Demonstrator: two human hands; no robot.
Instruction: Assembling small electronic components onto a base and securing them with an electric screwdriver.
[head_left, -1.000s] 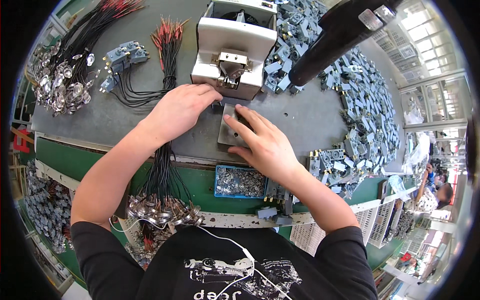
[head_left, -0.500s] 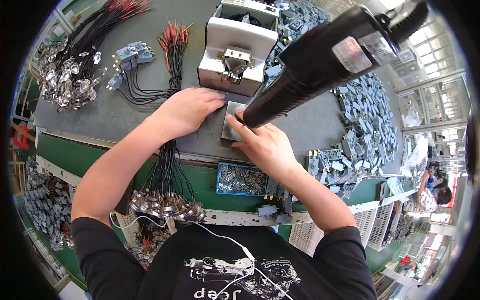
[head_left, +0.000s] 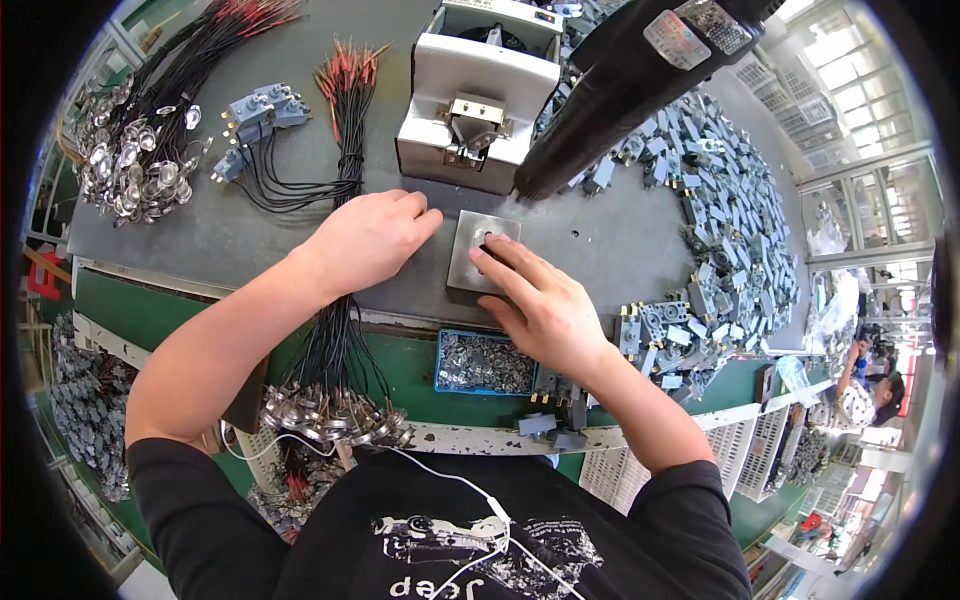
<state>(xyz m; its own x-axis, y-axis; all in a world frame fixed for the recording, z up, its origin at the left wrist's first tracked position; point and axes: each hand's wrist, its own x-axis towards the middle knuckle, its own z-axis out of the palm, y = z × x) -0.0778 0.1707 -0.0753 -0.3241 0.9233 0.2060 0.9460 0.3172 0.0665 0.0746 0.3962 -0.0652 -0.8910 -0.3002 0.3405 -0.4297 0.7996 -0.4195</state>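
Note:
My left hand (head_left: 370, 240) hovers low over the grey bench, its fingers curled in; anything inside them is hidden. It is beside a bundle of black wires (head_left: 350, 165) with red ends. My right hand (head_left: 545, 305) rests at a square metal block (head_left: 480, 225). Its index and middle fingertips touch the top around a small dark spot, which may be a hole or a part. The thumb is spread apart, near the block's front edge. A thick black cylindrical tool (head_left: 630, 95) slants down beyond the block, its lower end clear of both hands.
A white machine (head_left: 485, 80) stands behind the block. Grey-blue switch-like parts (head_left: 735, 240) are heaped on the right. Metal discs on wires (head_left: 130, 165) lie far left. A blue tray (head_left: 487, 388) of small metal pieces is nearer me. Another person (head_left: 858, 405) is far right.
The black tool has moved up and away from my right fingers. My right hand and the block have shifted slightly right and nearer me; my left hand has drawn back a little.

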